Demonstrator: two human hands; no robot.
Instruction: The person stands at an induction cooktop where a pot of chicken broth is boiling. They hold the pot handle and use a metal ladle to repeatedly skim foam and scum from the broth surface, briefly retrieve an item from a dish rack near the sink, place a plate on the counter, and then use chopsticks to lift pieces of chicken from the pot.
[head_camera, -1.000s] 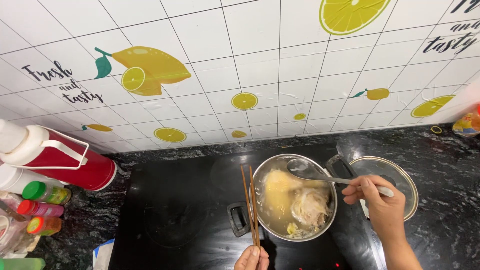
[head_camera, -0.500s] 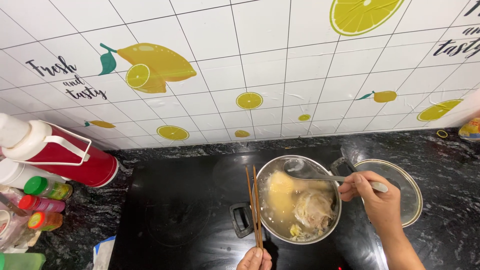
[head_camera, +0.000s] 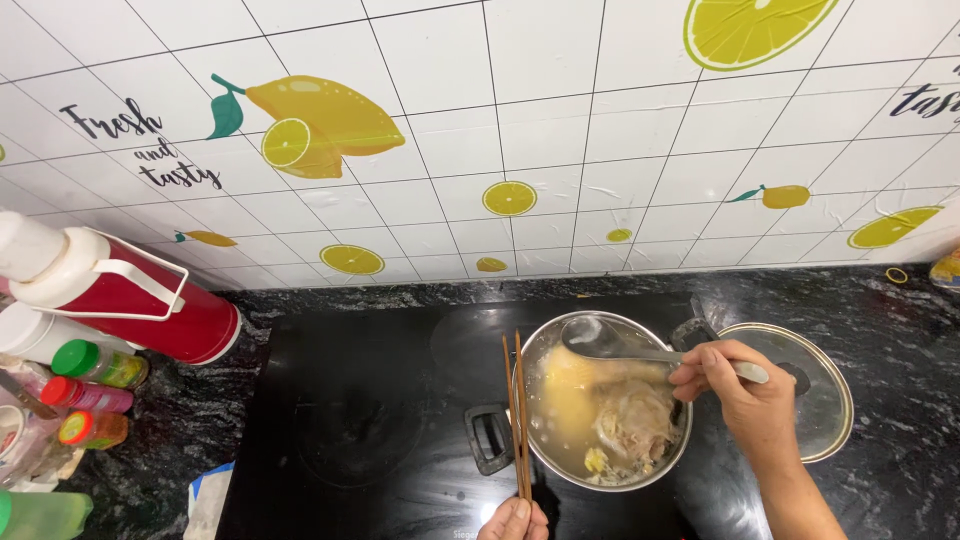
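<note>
Right hand (head_camera: 735, 400) gripping steel ladle (head_camera: 640, 350), round pot (head_camera: 560, 455)

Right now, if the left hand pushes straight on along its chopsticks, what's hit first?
Probably nothing soon: the left hand aims its chopsticks beside the pot rim, over the cooktop toward the wall. Depth unclear.

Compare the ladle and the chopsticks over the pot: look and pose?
The ladle is shiny metal with a round bowl; the chopsticks are two thin brown sticks. The ladle lies sideways across the pot rim, held by the right hand; the chopsticks point away, held by the left hand. Both sit at the pot.
</note>
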